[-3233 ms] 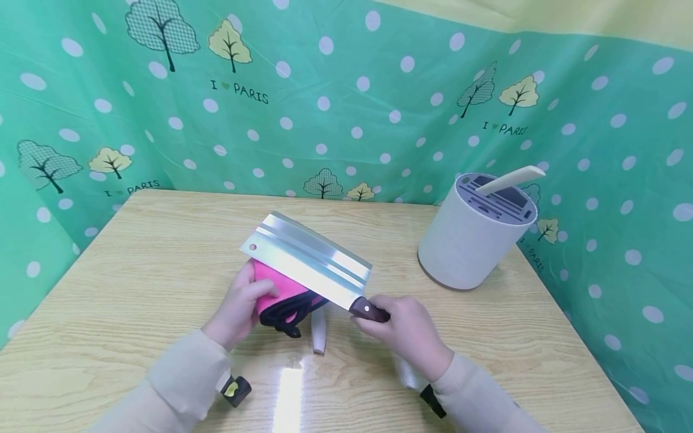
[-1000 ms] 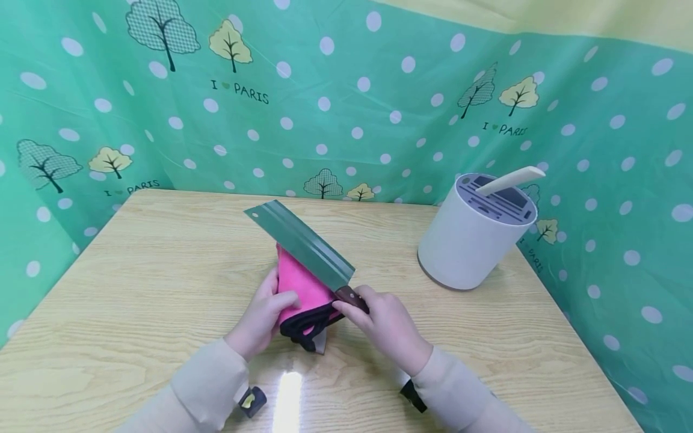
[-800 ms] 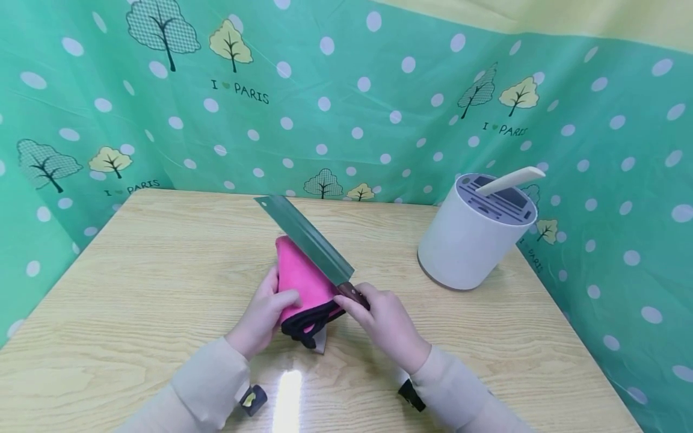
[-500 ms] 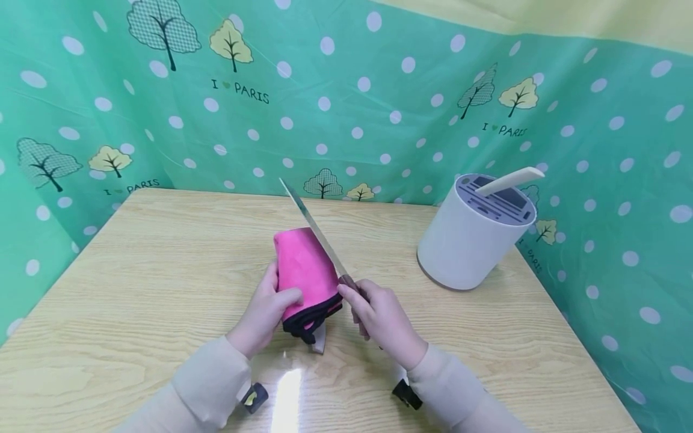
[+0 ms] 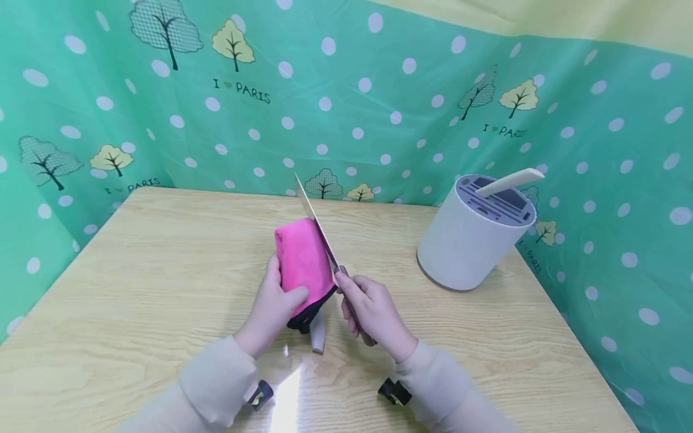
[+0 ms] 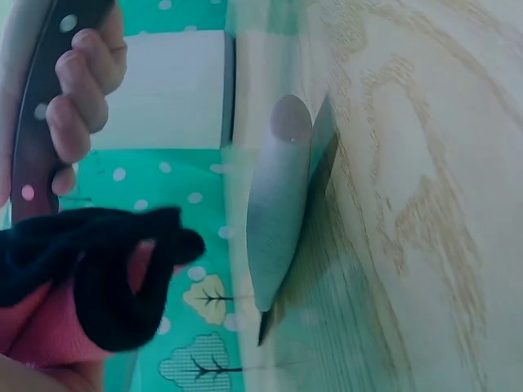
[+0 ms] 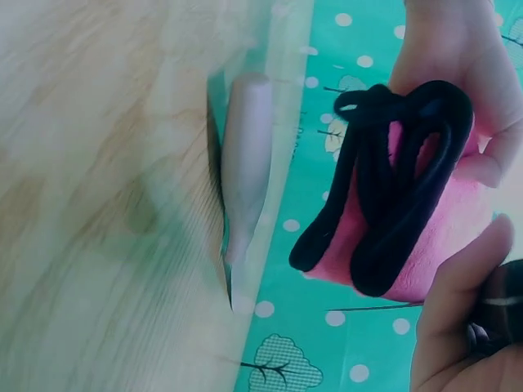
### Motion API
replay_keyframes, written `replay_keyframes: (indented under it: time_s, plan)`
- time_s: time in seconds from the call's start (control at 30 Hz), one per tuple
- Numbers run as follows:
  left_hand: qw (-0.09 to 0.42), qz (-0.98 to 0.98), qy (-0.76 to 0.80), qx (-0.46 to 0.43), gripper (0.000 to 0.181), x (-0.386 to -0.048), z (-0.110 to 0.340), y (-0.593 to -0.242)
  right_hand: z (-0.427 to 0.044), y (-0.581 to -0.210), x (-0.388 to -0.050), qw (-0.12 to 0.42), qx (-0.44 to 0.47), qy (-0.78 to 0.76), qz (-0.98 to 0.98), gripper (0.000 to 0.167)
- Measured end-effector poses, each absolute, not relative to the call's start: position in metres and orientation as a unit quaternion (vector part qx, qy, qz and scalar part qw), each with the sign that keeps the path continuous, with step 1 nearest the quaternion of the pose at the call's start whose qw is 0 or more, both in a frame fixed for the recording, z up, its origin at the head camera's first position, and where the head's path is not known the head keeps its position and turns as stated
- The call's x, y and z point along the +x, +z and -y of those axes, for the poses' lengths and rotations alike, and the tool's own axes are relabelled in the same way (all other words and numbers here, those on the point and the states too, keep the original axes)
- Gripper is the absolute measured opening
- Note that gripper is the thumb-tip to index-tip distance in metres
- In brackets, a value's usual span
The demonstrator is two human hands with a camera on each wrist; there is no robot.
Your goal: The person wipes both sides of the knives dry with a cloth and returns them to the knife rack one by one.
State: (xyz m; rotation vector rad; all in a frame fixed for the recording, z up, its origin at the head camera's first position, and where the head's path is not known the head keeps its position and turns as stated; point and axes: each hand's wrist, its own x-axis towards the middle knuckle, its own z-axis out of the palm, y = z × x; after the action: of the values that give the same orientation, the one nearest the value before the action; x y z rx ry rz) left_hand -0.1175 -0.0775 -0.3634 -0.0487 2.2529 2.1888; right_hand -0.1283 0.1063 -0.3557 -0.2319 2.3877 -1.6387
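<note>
My left hand holds a folded pink cloth with black edging above the table, thumb on its near face. My right hand grips the dark riveted handle of a cleaver, whose blade stands nearly edge-on to the head view, tip up and to the left, along the cloth's right side. In the head view the cloth hides part of a white-handled knife lying on the table; both wrist views show its pale handle more fully.
A white cylindrical knife block stands at the table's back right, with one white handle sticking out of its slotted top. Behind the wooden table hangs a green dotted curtain.
The cleaver has turned from showing its broad face to nearly edge-on, its tip swinging right. The cloth has risen and been turned more upright, uncovering more of the white handle below.
</note>
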Motion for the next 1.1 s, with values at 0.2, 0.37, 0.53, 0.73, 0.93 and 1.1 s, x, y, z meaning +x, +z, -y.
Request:
replay_keyframes:
  time_s: [0.2,0.37,0.53,0.73,0.93,1.1]
  plan:
    - [-0.031,-0.752,0.658,0.009,0.087,-0.116,0.072,-0.364,-0.099,-0.359,-0.135,0.134,-0.062,-0.619,-0.771,0.060]
    - [-0.049,-0.782,0.621,0.033,0.085,-0.115,0.066,-0.362,-0.094,-0.360,-0.138,0.137,-0.048,-0.654,-0.742,0.061]
    - [-0.059,-0.793,0.604,0.046,0.086,-0.114,0.059,-0.358,-0.088,-0.358,-0.139,0.121,-0.043,-0.658,-0.742,0.064]
    - [-0.065,-0.803,0.592,0.036,0.090,-0.111,0.052,-0.354,-0.082,-0.356,-0.138,0.098,-0.029,-0.654,-0.750,0.065]
    - [-0.075,-0.810,0.581,0.032,0.090,-0.108,0.048,-0.355,-0.079,-0.358,-0.139,0.075,-0.014,-0.637,-0.767,0.061]
    - [-0.082,-0.816,0.571,0.031,0.087,-0.105,0.047,-0.357,-0.078,-0.360,-0.140,0.058,-0.009,-0.615,-0.786,0.061]
